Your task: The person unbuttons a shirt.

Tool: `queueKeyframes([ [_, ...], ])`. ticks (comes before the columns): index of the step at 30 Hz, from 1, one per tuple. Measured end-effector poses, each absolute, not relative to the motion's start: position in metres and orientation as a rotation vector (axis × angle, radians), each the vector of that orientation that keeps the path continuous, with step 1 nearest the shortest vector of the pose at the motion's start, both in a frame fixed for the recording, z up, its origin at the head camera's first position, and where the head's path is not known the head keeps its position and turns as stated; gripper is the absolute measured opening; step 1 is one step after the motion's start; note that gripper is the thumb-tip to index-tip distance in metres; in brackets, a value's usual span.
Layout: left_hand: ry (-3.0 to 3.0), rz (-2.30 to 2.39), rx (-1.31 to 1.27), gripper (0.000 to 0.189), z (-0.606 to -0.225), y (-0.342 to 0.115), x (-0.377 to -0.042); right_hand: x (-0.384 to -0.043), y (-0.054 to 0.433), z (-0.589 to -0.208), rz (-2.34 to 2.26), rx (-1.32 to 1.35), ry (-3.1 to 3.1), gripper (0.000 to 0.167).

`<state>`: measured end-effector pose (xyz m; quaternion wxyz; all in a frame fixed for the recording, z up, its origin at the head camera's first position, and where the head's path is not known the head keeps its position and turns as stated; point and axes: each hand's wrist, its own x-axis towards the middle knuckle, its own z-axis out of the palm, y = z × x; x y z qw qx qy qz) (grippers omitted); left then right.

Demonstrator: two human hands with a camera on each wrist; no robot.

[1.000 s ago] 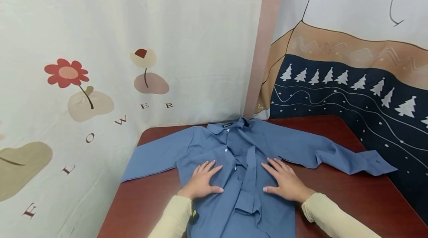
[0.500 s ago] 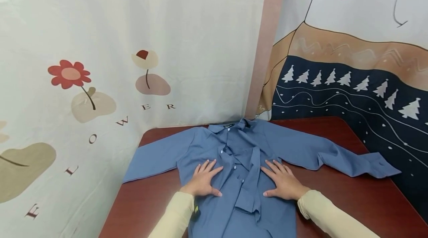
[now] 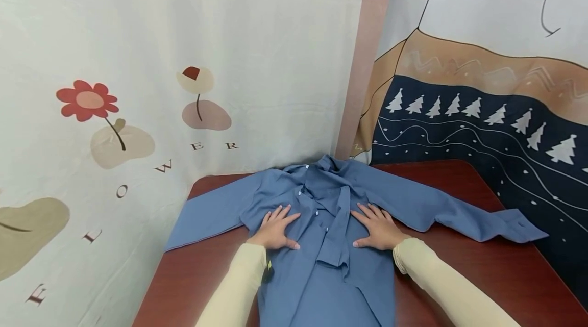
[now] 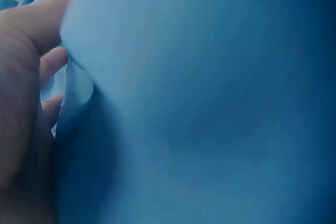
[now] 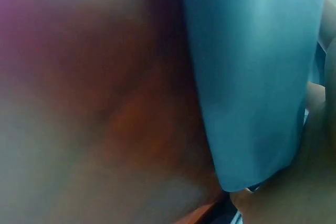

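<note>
A blue long-sleeved button-up shirt (image 3: 340, 296) lies front up across the table, its collar against the curtain and both sleeves spread sideways. My left hand (image 3: 274, 230) rests flat on the left chest with fingers spread, beside the buttons. On the opposite chest panel, my right hand (image 3: 378, 230) lies likewise, spread and flat. Between them the front hangs loose, and a folded strip of cloth (image 3: 337, 237) crosses it. Blue fabric (image 4: 210, 103) fills most of the left wrist view, and the right wrist view is blurred. The shirt's hem runs out of the head view.
The dark red-brown table (image 3: 206, 271) shows on both sides of the shirt. A pale curtain with flowers (image 3: 275, 61) stands behind it, and a dark tree-patterned curtain (image 3: 459, 138) hangs at the right. The right cuff (image 3: 523, 227) lies near the table's right edge.
Both hands have slid away from me, toward the collar, and slightly left. The shirt's body has moved with them, and its collar and shoulders now bunch up at the curtain.
</note>
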<state>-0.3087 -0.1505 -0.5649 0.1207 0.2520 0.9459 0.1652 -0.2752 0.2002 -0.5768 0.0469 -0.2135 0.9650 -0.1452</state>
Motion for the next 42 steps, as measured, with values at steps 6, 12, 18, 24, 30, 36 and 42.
queueKeyframes([
  [6, 2.829, 0.474, 0.659, 0.088, -0.560, -0.148, -0.317, -0.285, 0.195, -0.576, -0.465, -0.584, 3.012, 0.087],
  [12, 2.842, 0.515, 0.637, 0.082, -0.555, -0.140, -0.310, -0.271, 0.189, -0.572, -0.510, -0.579, 3.139, 0.079],
  [18, 2.897, 0.669, 0.736, 0.075, -0.551, -0.126, -0.294, -0.233, 0.185, -0.569, -0.667, -0.634, 3.261, 0.070],
  [24, 2.921, 0.738, 0.984, 0.059, -0.555, -0.102, -0.270, -0.191, 0.170, -0.565, -0.643, -0.651, 3.180, 0.071],
  [30, 2.786, 0.582, 1.105, 0.059, -0.564, -0.085, -0.253, -0.169, 0.157, -0.571, -0.483, -0.679, 3.064, 0.080],
  [36, 2.873, 0.487, 1.097, 0.049, -0.571, -0.077, -0.248, -0.167, 0.155, -0.575, -0.432, -0.659, 3.081, 0.063],
  [42, 2.985, 0.467, 1.031, 0.035, -0.573, -0.075, -0.259, -0.186, 0.156, -0.576, -0.469, -0.650, 3.138, 0.038],
])
